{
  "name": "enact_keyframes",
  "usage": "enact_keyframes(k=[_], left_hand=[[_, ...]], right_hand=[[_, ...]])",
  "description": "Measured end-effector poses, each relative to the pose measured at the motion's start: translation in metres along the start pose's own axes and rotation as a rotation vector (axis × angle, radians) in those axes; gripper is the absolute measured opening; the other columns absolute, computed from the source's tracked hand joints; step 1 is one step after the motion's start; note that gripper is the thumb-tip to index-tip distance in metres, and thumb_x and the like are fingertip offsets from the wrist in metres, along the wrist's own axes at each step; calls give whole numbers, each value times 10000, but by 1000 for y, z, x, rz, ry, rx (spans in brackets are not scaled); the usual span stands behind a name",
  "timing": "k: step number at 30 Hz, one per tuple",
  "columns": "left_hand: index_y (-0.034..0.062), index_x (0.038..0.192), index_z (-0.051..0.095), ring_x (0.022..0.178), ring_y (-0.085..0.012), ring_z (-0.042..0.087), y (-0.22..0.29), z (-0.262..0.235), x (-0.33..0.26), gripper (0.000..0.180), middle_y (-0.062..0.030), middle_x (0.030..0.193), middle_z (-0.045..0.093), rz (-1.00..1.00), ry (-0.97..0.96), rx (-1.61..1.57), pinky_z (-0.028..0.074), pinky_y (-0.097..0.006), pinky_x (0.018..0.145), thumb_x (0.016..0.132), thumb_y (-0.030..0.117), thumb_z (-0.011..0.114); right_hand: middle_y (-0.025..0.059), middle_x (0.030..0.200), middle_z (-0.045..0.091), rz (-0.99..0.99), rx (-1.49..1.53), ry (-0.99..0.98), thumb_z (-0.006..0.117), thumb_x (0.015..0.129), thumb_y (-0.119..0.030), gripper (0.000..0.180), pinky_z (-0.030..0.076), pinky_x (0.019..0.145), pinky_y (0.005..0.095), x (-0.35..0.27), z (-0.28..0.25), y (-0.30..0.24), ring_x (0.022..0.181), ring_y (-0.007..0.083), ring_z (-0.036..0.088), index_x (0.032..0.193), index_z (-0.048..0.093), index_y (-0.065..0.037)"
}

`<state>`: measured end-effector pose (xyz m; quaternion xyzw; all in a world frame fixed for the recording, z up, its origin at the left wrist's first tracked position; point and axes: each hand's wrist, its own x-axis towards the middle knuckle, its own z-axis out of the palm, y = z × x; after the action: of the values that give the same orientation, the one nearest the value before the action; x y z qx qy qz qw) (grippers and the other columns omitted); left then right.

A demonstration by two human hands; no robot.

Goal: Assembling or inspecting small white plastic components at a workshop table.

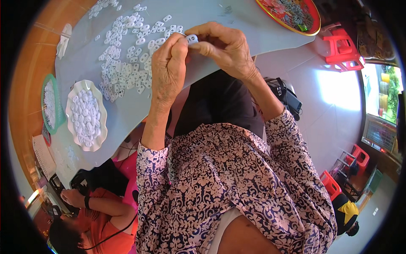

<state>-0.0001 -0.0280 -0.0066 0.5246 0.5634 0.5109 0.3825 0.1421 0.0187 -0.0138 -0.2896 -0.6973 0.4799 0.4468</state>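
Over the near edge of the table, my two hands meet around a small white plastic piece with two holes (192, 39). My right hand (230, 48) pinches it between thumb and forefinger. My left hand (169, 67) is closed, its thumb and fingertips pressed together right against the left side of the piece. Whatever those left fingertips hold is too small to make out. Many more such white pieces (127, 74) lie loose on the grey table (203, 15), just left of my left hand.
A white wavy-edged dish (86, 146) and a green basket (59, 103) hold more white pieces at the left. A red round tray (318, 21) with small metal parts sits at the far right. Red stools (344, 48) stand beyond. A person in orange (114, 228) sits lower left.
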Motion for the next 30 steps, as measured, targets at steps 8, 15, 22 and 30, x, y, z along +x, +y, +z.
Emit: enact_keyframes(k=[8, 15, 22, 30], left_hand=[[19, 786, 527, 549, -54, 339, -1, -2, 2, 274, 27, 583, 385, 88, 0, 35, 307, -241, 490, 939, 238, 465], [14, 818, 544, 553, -55, 344, -6, 1, 0, 251, 26, 589, 396, 119, 16, 36, 304, -237, 491, 942, 222, 474], [5, 805, 546, 565, -59, 344, -3, -2, 1, 257, 25, 591, 384, 123, 18, 33, 296, -238, 500, 936, 215, 477], [-9, 784, 510, 603, -91, 342, 0, -5, 3, 276, 6, 621, 395, 40, -9, 49, 306, -261, 538, 913, 234, 486]], right_hand=[[18, 690, 609, 78, 2, -22, 532, 936, -178, 214, 473, 573, 208, 5, -5, 5, 608, 64, 559, 992, 648, -8], [3, 718, 596, 80, 91, -15, 624, 879, -134, 202, 453, 580, 202, 2, -1, 10, 643, 52, 543, 1026, 636, 3], [6, 738, 601, 102, 86, -58, 692, 801, -81, 246, 465, 598, 199, 2, -2, 4, 669, 42, 561, 1027, 630, -8], [-4, 757, 609, 34, -153, -45, 670, 817, -42, 217, 478, 637, 205, 5, -2, 7, 703, 56, 578, 1029, 634, -14]])
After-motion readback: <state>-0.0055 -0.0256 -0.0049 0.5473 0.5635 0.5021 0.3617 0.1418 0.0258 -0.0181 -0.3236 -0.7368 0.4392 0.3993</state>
